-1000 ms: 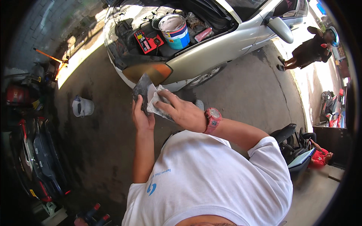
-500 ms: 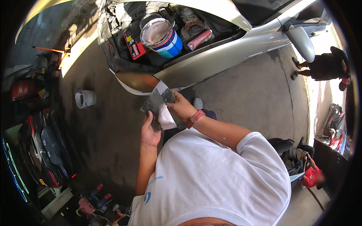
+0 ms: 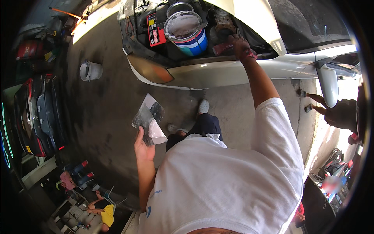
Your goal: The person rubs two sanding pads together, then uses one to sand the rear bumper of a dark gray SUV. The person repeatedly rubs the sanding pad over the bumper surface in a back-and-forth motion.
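My left hand (image 3: 144, 150) is closed on the lower edge of flat putty spreaders (image 3: 142, 117), grey and smeared. A lump of pale pink putty (image 3: 156, 132) sits on them. Over the open engine bay, my right hand (image 3: 240, 47) is closed round the right end of a red tube (image 3: 222, 48), partly hidden by the fingers and a little blurred. Left of the tube stands a white and blue tin (image 3: 194, 45) with greyish putty round its rim and inside.
A silver car (image 3: 218, 74) with its bonnet raised stands ahead, its mirror (image 3: 327, 86) at right. Beside the tin is a red and black battery (image 3: 156, 33). A white bucket (image 3: 92, 71) stands on the floor at left. Other people sit at lower left; one stands at right.
My right hand has left the spreaders and reached forward to the red tube in the engine bay. The spreaders and putty stay in my left hand. The view has shifted.
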The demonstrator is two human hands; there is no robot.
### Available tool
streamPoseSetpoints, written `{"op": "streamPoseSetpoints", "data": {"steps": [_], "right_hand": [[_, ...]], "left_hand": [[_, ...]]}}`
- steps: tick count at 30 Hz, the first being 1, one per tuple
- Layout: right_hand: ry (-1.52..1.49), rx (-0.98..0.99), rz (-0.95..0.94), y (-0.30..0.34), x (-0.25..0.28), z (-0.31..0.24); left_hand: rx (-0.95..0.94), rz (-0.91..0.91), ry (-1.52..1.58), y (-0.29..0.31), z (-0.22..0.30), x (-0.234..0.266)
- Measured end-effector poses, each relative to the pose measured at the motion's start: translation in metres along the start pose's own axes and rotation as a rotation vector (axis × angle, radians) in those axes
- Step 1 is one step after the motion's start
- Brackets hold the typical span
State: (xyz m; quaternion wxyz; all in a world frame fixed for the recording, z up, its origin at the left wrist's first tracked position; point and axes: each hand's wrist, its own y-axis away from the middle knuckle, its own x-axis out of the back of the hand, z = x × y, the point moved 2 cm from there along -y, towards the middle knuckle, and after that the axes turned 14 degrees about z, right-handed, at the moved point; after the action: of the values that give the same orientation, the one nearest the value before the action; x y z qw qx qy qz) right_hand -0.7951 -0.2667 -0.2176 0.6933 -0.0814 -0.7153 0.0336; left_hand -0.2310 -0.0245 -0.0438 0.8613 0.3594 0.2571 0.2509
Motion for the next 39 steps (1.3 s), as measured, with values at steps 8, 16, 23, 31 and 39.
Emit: {"op": "streamPoseSetpoints", "data": {"steps": [8,16,23,31,39], "right_hand": [[0.035,-0.019,0.160,0.009,0.016,-0.020],[-0.821,-0.388,0.339,0.167,0.115,-0.117],[-1.716,-0.907,-0.075,0.359,0.121,-0.323],[-1.814,-0.702,-0.223,0.435,0.197,-0.458],[-1.826,-0.549,-0.277,0.444,0.227,-0.501]], "left_hand": [[0.009,0.115,-0.019,0.006,-0.002,0.051],[0.060,-0.105,0.027,-0.011,0.003,0.099],[0.013,-0.254,0.178,0.005,0.011,0.189],[-0.041,-0.181,0.209,0.023,0.007,0.312],[-0.088,-0.146,0.231,0.032,0.007,0.369]]}}
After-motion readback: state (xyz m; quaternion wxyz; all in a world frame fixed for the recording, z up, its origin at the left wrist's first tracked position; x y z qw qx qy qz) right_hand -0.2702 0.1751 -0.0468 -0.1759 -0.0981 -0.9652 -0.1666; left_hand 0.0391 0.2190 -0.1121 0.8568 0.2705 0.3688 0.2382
